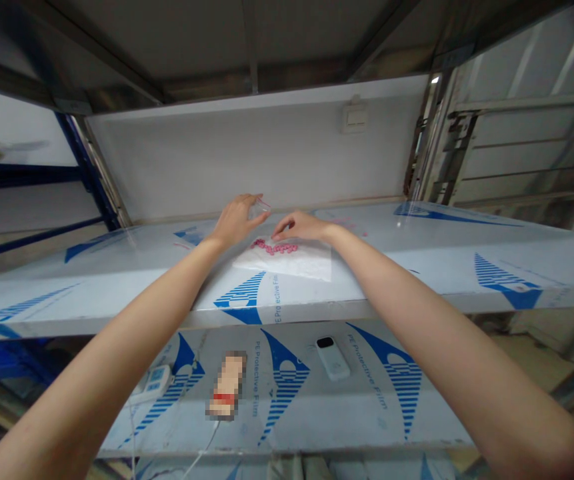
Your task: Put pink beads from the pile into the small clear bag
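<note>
On the lower shelf [337, 423], a white power strip [153, 383], a pixelated object [227, 385] and a white handheld device [333, 358] lie on blue-printed film. Above them, on the upper shelf [417, 260], the left hand [237, 221] is raised with its fingers curled, pinching a small clear bag [259, 209]. The right hand [299, 227] is half open, its fingertips just beside a cluster of pink beads [274, 247] lying on a white sheet [291, 265]. Farther back stands a white panel [247, 153] with a switch plate [355, 118].
</note>
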`<state>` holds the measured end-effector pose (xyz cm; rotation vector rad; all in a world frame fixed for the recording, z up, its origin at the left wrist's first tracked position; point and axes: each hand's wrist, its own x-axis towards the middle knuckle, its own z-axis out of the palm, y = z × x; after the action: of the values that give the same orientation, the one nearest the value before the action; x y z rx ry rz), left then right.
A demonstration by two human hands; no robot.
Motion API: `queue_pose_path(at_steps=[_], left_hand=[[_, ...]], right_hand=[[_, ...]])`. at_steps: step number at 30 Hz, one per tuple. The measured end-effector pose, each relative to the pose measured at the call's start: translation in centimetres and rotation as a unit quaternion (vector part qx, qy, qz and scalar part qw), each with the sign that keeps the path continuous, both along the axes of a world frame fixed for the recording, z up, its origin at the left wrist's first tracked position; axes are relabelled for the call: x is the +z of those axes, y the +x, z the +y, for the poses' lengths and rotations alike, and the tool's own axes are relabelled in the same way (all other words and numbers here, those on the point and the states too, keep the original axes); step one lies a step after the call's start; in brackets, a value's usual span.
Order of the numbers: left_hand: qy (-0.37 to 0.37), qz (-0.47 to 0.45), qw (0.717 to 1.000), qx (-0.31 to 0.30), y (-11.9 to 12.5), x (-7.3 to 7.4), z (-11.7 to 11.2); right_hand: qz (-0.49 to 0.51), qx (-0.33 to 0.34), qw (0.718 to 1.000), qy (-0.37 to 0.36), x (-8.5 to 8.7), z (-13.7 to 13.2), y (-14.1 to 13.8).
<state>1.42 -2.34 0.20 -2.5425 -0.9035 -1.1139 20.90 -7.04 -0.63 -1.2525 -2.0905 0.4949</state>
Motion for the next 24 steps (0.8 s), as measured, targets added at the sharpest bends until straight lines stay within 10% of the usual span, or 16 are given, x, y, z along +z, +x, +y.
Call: queue_pose_path(at_steps=[12, 24], left_hand=[[-0.03, 0.043, 0.999, -0.004, 0.1, -0.1, -0.3], [-0.065, 0.034, 0.996, -0.055, 0.9, -0.2, -0.9]], right_hand=[[-0.035, -0.004, 0.999, -0.041, -0.2, -0.1, 0.0], [0.11, -0.15, 0.964, 0.188, 1.2, 0.7, 0.1]])
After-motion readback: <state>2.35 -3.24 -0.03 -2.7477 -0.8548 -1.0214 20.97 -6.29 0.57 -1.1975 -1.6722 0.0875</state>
